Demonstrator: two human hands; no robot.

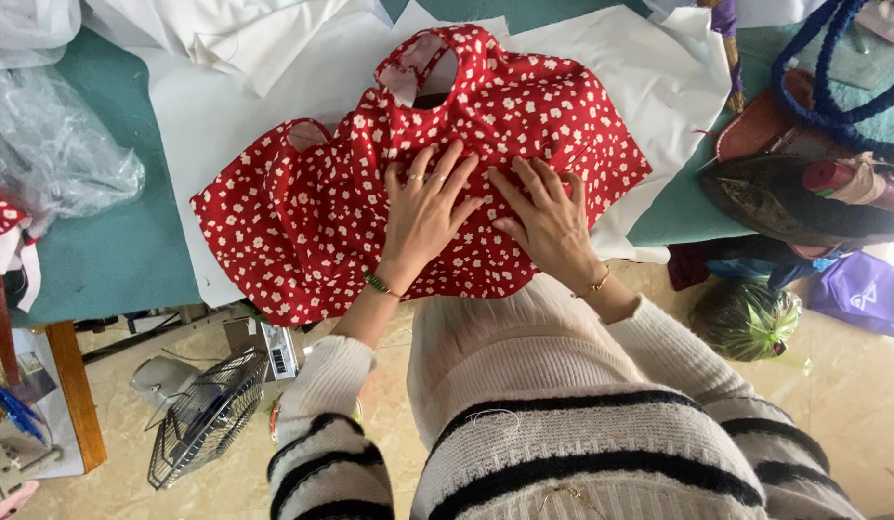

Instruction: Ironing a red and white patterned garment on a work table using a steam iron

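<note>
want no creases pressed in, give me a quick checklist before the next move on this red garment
1. Both hands flat on cloth: ok. Left hand and right hand lie palm down, fingers spread, on the red garment.
2. Garment fully on the white sheet: not ok, its near hem hangs past the table edge.
3. Cloth smooth: not ok, folds show at the left side and near the neck opening.
4. Iron clear of the garment: ok, it sits off to the right, apart from it.
5. Iron hot or cold: cannot tell.
</note>
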